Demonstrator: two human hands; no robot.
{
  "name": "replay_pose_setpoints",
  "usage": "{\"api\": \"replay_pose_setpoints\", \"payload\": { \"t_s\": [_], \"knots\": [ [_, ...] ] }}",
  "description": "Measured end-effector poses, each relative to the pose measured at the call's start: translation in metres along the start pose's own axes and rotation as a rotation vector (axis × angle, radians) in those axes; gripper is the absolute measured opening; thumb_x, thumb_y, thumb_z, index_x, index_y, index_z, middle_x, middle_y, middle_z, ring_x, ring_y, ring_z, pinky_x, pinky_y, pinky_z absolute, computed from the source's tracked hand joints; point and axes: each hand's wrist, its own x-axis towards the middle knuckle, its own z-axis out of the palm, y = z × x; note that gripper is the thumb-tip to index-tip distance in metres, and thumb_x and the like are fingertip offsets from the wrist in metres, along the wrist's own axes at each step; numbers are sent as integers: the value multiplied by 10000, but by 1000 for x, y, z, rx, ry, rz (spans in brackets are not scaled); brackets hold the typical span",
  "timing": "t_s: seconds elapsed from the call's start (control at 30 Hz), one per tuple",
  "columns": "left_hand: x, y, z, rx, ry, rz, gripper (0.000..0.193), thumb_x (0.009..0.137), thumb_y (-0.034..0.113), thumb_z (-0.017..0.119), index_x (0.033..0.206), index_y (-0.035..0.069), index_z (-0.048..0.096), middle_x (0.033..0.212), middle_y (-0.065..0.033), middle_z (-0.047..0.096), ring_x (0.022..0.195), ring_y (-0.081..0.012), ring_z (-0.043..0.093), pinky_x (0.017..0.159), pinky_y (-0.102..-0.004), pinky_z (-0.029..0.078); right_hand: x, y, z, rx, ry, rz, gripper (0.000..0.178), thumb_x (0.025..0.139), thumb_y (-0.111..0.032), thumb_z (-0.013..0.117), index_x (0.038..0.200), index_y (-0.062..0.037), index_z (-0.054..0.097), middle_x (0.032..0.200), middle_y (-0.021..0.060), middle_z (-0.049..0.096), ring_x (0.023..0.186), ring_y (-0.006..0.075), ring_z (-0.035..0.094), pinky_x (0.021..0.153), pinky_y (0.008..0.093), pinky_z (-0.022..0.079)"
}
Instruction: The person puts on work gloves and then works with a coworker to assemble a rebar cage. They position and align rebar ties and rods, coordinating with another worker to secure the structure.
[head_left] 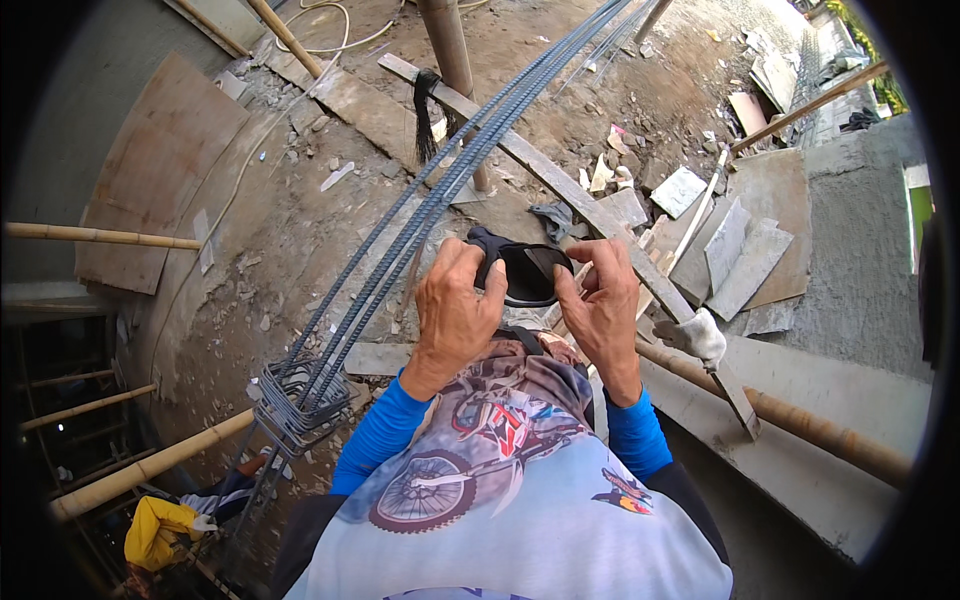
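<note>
In front of my chest, a black cloth item with a wide oval mouth is stretched between both hands. Its exact kind cannot be made out; it looks like a small pouch or a glove cuff. My left hand pinches its left rim between thumb and fingers. Opposite it, my right hand grips the right rim with thumb and bent fingers. Just beyond my right hand lies a crumpled dark grey cloth. A whitish work glove rests on a wooden plank to the right.
Long ribbed steel bars run diagonally on my left, with bent stirrups at their near end. A narrow plank carries a black wire bundle. Bamboo poles cross the sides. A person in yellow is at lower left.
</note>
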Motion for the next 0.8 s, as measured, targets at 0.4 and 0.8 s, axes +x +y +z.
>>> {"api": "replay_pose_setpoints", "payload": {
  "t_s": [0.4,0.8],
  "knots": [
    [2,5,19,-131,125,208,258,995,198,695,920,-24,586,1040,-189,548,834,-362,588,711,-469,491,-10,3,28,224,-336,-138,158,936,32,579,1089,23,616,965,240,646,865,435,651,773,448,535],
    [-9,-4,17,-11,114,476,251,776,168,854,865,61,645,1116,-118,564,779,-223,536,625,-369,473,11,27,75,1080,-149,286,229,960,-133,793,1129,15,750,1077,35,754,918,91,675,806,268,563]
  ]
}}
